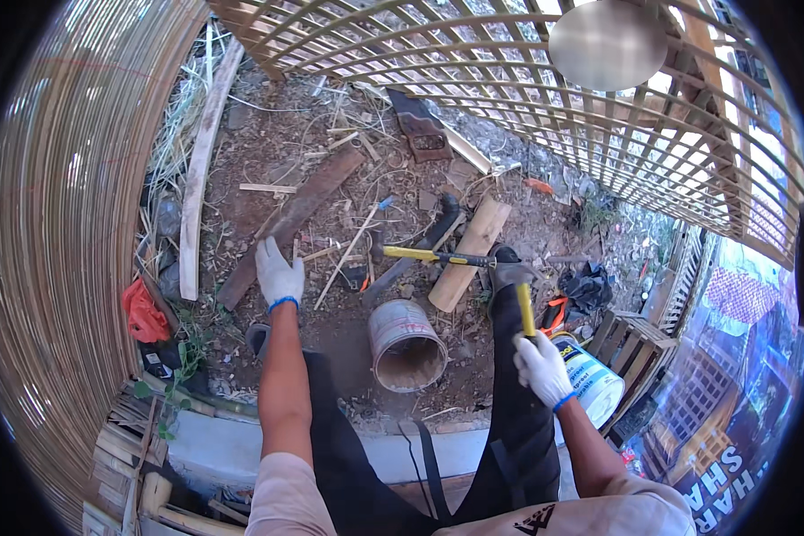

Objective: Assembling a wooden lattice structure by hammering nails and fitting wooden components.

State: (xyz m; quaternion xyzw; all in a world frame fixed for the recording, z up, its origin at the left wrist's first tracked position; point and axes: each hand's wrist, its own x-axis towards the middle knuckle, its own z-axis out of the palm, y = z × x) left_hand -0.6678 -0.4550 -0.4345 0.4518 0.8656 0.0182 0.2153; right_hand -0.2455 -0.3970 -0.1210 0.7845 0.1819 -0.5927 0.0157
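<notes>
My left hand (279, 272), in a white glove with a blue cuff, has its fingers stretched out at the edge of a dark brown plank (317, 188) on the ground. Whether it presses on the wood I cannot tell. My right hand (542, 368), gloved the same way, is closed around the yellow handle of a hammer (526, 308). This hammer's metal head is up by my right foot. A second hammer (433, 256), yellow and black, lies ahead between my feet, across a large blade (406, 268) with a dark curved handle and near a split log (472, 255).
A dirty bucket (406, 344) lies tipped between my legs. A handsaw (417, 127) lies farther off. A white-and-blue pail (591, 380) and a wooden crate (630, 344) stand at right. A bamboo wall (71, 205) rises at left, a lattice panel (509, 71) ahead. A pale board (207, 170) lies at left.
</notes>
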